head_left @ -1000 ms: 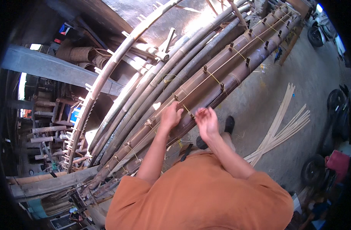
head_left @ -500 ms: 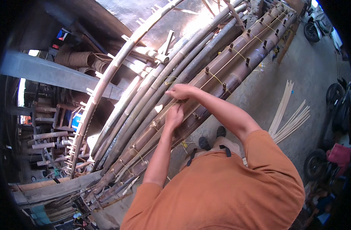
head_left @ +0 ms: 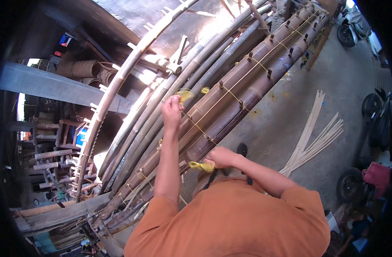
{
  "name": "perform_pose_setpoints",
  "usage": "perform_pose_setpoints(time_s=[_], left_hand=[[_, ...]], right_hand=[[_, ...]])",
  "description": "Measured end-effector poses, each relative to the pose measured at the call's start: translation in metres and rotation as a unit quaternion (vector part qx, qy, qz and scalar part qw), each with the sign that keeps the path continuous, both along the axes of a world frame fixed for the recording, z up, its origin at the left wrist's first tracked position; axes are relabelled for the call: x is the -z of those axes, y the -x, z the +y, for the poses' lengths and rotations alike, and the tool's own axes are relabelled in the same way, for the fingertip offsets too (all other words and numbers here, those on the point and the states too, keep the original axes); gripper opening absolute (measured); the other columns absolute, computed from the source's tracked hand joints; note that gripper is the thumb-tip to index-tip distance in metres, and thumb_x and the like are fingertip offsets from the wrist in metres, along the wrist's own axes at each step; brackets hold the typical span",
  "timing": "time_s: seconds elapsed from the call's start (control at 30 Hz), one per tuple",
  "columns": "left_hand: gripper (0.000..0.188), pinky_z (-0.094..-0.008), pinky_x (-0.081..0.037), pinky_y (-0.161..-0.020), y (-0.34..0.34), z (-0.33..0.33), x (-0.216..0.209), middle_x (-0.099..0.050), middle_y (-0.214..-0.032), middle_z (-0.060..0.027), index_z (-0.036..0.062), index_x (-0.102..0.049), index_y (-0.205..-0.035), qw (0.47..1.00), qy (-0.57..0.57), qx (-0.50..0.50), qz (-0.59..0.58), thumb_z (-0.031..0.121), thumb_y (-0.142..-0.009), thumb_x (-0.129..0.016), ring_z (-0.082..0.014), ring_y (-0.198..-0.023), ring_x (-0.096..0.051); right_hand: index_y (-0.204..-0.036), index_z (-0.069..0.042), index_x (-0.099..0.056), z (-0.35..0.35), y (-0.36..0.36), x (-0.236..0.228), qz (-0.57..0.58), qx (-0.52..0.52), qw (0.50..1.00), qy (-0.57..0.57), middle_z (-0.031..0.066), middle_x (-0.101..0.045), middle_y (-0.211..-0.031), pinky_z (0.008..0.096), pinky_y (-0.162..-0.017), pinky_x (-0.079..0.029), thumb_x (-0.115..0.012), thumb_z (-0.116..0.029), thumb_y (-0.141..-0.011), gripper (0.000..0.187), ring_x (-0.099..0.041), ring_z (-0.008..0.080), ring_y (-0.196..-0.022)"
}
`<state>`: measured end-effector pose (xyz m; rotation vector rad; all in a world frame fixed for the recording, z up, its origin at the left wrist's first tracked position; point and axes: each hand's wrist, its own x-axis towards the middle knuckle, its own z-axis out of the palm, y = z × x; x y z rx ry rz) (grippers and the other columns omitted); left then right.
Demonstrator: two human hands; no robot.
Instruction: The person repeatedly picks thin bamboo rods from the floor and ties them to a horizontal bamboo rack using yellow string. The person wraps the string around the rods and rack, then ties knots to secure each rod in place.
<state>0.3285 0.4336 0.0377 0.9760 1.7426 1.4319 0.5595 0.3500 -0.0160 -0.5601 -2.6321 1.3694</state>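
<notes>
My left hand is raised over the far bamboo pole, its fingers closed on a loose, partly blurred bunch of yellow twine. Close to my body, my right hand is a fist around a looped coil of yellow twine. A strand runs slantwise over the two brown poles between my hands, past a dark peg on the near bamboo pole. Farther up, similar twine crosses the poles at short dark pegs. A thin pale strip lies lengthwise along them.
Long grey bamboo poles lie beyond the work. A curved pole with side pegs arches at the left. Pale split strips rest on the concrete floor to the right, near parked motorbikes.
My hands, close together at the far pole before, are now apart. The left went left and up with twine; the right came down toward my body with a twine coil.
</notes>
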Motion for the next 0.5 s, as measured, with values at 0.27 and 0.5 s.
perform_pose_setpoints(time_s=[0.27, 0.5], left_hand=[[0.033, -0.0479, -0.049, -0.083, 0.052, -0.026, 0.052, -0.067, -0.098, -0.0238, 0.0017, -0.065, -0.108, 0.94, 0.08, 0.009, 0.331, 0.025, -0.095, -0.045, -0.0415, -0.093, -0.064], [0.035, -0.0522, -0.042, -0.09, 0.085, -0.221, 0.002, -0.065, -0.11, -0.0227, 0.0055, -0.06, -0.117, 0.873, 0.294, 0.12, 0.371, 0.03, -0.093, -0.052, -0.0385, -0.107, -0.061]], right_hand=[[-0.096, -0.003, -0.06, -0.047, 0.011, -0.009, -0.001, 0.086, 0.969, -0.231, 0.0182, -0.064, -0.092, 0.0452, -0.074, -0.048, -0.063, -0.018, -0.077, 0.025, -0.062, 0.0339, -0.083], [-0.098, -0.008, -0.06, -0.153, 0.08, 0.015, 0.226, 0.219, 0.659, 0.683, 0.0039, -0.062, -0.086, 0.0342, -0.072, -0.047, -0.06, -0.027, -0.091, 0.02, -0.06, 0.0171, -0.079]])
